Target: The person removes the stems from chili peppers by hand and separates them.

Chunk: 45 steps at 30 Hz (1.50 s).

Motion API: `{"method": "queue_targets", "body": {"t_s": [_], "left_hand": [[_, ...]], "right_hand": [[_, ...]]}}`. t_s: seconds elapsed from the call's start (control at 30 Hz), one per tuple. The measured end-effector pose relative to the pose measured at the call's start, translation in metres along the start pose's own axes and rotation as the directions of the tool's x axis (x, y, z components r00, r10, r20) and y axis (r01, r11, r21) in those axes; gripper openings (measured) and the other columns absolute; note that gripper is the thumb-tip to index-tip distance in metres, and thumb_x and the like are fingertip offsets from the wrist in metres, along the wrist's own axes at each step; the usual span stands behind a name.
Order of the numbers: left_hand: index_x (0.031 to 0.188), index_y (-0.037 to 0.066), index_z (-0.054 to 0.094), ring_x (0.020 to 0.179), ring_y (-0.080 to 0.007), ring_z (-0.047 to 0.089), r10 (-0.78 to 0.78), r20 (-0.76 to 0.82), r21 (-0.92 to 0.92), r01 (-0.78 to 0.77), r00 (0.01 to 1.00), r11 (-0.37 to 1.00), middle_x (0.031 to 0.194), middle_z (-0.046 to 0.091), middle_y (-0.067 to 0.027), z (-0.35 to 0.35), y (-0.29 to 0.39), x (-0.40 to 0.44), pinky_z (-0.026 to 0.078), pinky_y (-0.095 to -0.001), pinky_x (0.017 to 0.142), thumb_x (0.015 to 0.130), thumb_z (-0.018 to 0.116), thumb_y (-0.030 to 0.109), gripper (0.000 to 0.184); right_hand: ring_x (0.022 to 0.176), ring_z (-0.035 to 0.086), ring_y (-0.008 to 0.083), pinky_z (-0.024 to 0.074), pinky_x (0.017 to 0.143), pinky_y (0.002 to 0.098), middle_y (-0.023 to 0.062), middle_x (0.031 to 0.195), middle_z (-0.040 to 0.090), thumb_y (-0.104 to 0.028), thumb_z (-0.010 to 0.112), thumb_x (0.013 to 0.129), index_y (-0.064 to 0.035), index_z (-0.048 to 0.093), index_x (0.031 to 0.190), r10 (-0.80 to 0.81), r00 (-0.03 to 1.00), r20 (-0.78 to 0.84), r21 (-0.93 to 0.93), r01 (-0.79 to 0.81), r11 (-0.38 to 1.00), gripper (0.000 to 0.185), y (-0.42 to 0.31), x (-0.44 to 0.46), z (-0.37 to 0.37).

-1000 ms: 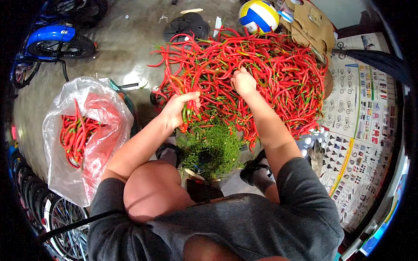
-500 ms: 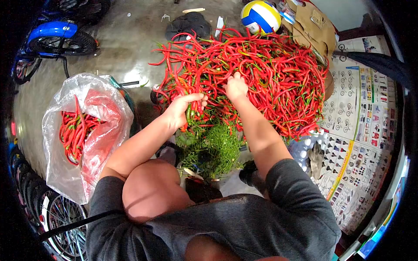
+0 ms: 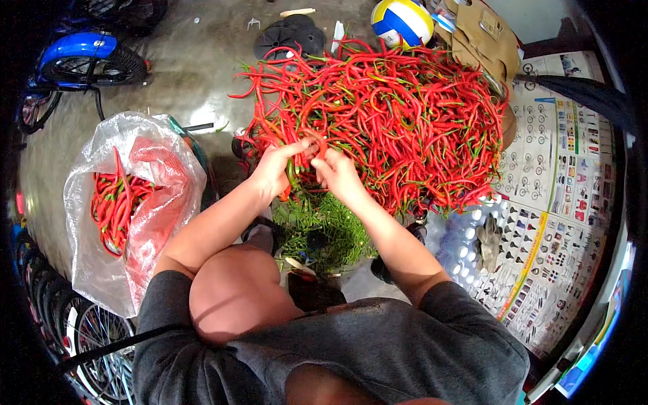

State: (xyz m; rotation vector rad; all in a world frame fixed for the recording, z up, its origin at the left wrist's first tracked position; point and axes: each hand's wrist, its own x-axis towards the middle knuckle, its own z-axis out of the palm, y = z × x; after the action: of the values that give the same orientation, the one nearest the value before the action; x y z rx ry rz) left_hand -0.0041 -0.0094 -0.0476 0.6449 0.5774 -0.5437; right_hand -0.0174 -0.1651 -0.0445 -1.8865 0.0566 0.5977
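Observation:
A big heap of red chili peppers [image 3: 418, 121] with green stems lies in front of me. At its near left side my left hand [image 3: 275, 167] is closed around a few chili peppers [image 3: 291, 174], with green and red ends showing below its fingers. My right hand [image 3: 337, 177] is right beside it, fingers curled together in a pinch. A reddish chili pepper [image 3: 318, 138] arches up between the two hands and both touch it. The exact fingertip contact is partly hidden. Below the hands, a pile of plucked green stems [image 3: 331, 226] lies between my feet.
To the left stands an open plastic sack [image 3: 84, 202] with red chili peppers [image 3: 121, 209] inside. Bicycles [image 3: 84, 61] line the left side. A volleyball [image 3: 403, 21] and cardboard [image 3: 482, 34] lie behind the heap. Wrapped bottles [image 3: 462, 243] and a glove [image 3: 487, 243] sit at right.
My right hand has moved left and toward me, from the heap to my left hand, and a chili pepper now spans both. My left hand has stayed nearly in place.

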Motion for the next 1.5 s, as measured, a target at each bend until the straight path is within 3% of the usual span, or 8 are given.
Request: {"method": "queue_targets", "body": {"t_s": [0.2,0.5,0.57,0.8,0.93,1.07,1.43,1.5], "left_hand": [[0.099,0.001,0.060,0.088,-0.0199,0.062,0.040,0.030,0.104,-0.043,0.999,0.994,0.092,0.064,-0.0096,0.022,0.000,-0.012,0.049,-0.0343,0.080,0.079,0.062,0.008,0.022],[0.088,0.001,0.059,0.072,-0.0187,0.062,-0.111,0.037,0.020,0.110,0.993,0.994,0.080,0.063,-0.0087,0.001,0.008,0.000,0.052,-0.0333,0.068,0.081,0.059,0.012,0.013],[0.088,0.002,0.059,0.070,-0.0202,0.062,-0.321,0.103,-0.009,0.323,0.942,0.946,0.079,0.063,-0.0102,-0.007,0.007,0.003,0.052,-0.0344,0.066,0.082,0.057,0.014,0.014],[0.091,0.000,0.060,0.069,-0.0210,0.063,-0.440,-0.008,0.229,0.430,0.898,0.873,0.078,0.064,-0.0112,0.007,0.001,-0.009,0.053,-0.0356,0.063,0.073,0.062,0.001,0.018],[0.094,0.001,0.059,0.066,-0.0181,0.062,-0.211,0.103,0.019,0.210,0.972,0.977,0.076,0.062,-0.0107,-0.010,0.012,0.004,0.052,-0.0306,0.061,0.075,0.062,0.002,0.019],[0.094,0.003,0.058,0.070,-0.0185,0.062,-0.166,0.056,0.030,0.164,0.985,0.986,0.082,0.062,-0.0095,0.001,0.016,-0.004,0.052,-0.0304,0.064,0.075,0.063,0.001,0.020],[0.093,0.004,0.061,0.080,-0.0189,0.062,-0.137,-0.046,0.156,0.142,0.990,0.977,0.090,0.064,-0.0079,0.006,0.012,-0.003,0.050,-0.0324,0.072,0.074,0.068,0.006,0.021],[0.093,0.006,0.062,0.080,-0.0175,0.061,-0.111,-0.050,0.180,0.118,0.993,0.977,0.089,0.064,-0.0064,0.007,0.011,-0.003,0.048,-0.0319,0.074,0.074,0.069,0.008,0.021]], "right_hand": [[0.059,0.059,0.0314,0.0453,0.054,0.0394,0.0152,0.064,0.059,-0.025,0.061,0.080,-0.0017,0.059,0.079,-0.285,0.958,-0.031,-0.594,0.211,0.776,0.024,-0.020,-0.020,-0.003],[0.067,0.057,0.0333,0.0447,0.062,0.0413,0.0138,0.068,0.057,-0.018,0.060,0.078,-0.0032,0.057,0.075,-0.272,0.962,0.029,-0.293,0.268,0.918,0.016,-0.019,-0.020,-0.014],[0.069,0.056,0.0272,0.0439,0.063,0.0381,0.0073,0.070,0.056,-0.014,0.059,0.074,-0.0075,0.057,0.075,-0.623,0.744,0.243,-0.475,0.651,0.592,0.007,-0.023,-0.020,-0.017],[0.077,0.056,0.0181,0.0436,0.069,0.0328,0.0013,0.074,0.054,-0.013,0.057,0.067,-0.0124,0.058,0.088,-0.557,0.352,0.752,-0.217,0.930,0.295,0.021,-0.057,-0.031,-0.019],[0.086,0.058,0.0298,0.0485,0.072,0.0406,0.0097,0.089,0.059,-0.023,0.054,0.077,-0.0095,0.059,0.094,-0.308,0.891,0.333,-0.710,0.452,0.540,0.022,-0.077,0.012,-0.059],[0.100,0.053,0.0357,0.0461,0.080,0.0420,0.0215,0.113,0.052,-0.021,0.057,0.081,-0.0006,0.051,0.114,-0.287,0.906,-0.312,-0.783,-0.074,0.617,0.039,0.034,0.090,-0.115],[0.068,0.056,0.0141,0.0451,0.064,0.0297,0.0075,0.072,0.061,-0.021,0.060,0.080,0.0010,0.061,0.083,-0.130,0.991,0.029,-0.351,0.132,0.927,0.022,0.020,0.067,-0.084],[0.071,0.059,0.0312,0.0463,0.065,0.0397,0.0153,0.076,0.060,-0.022,0.058,0.075,-0.0029,0.062,0.078,-0.305,0.946,0.113,-0.457,0.322,0.829,0.020,0.001,0.032,-0.059]]}}
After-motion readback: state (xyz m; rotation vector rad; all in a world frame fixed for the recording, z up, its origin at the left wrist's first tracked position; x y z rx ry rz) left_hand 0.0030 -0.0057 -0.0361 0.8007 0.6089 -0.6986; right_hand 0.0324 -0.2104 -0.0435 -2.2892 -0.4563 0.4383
